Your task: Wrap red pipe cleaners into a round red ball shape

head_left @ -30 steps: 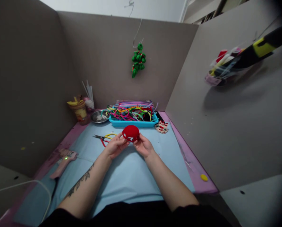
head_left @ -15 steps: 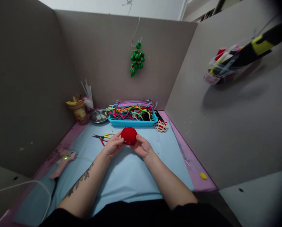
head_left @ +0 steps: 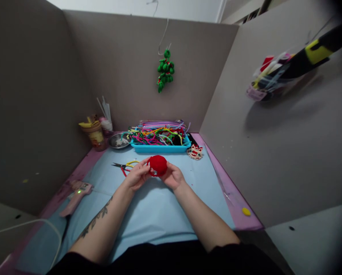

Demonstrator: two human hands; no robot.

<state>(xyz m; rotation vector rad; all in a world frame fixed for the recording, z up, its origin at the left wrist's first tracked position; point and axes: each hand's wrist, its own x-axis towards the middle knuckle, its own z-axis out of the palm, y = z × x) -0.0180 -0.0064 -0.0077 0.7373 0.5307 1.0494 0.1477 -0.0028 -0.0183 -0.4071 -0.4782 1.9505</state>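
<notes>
Both my hands hold a fuzzy red rounded piece [head_left: 158,164] just above the light blue mat [head_left: 153,210]. My left hand [head_left: 136,176] pinches its left side with thumb and fingers closed on it. My right hand [head_left: 173,177] cups its right side and underside, fingers curled on it. A small loop of red stem shows under the piece. Scissors with yellow and red handles [head_left: 125,166] lie just left of my left hand.
A blue tray [head_left: 161,148] of coloured pipe cleaners stands at the back, with a small red-white figure [head_left: 195,152] beside it, a metal dish [head_left: 119,141] and a cup [head_left: 94,134]. A pink glue gun [head_left: 75,191] lies left. A green ornament [head_left: 165,71] hangs above. Grey partitions enclose the desk.
My hands have turned the red piece between the fingers; its open, looped side faced me earlier and the rounded side faces me now. It sits slightly lower.
</notes>
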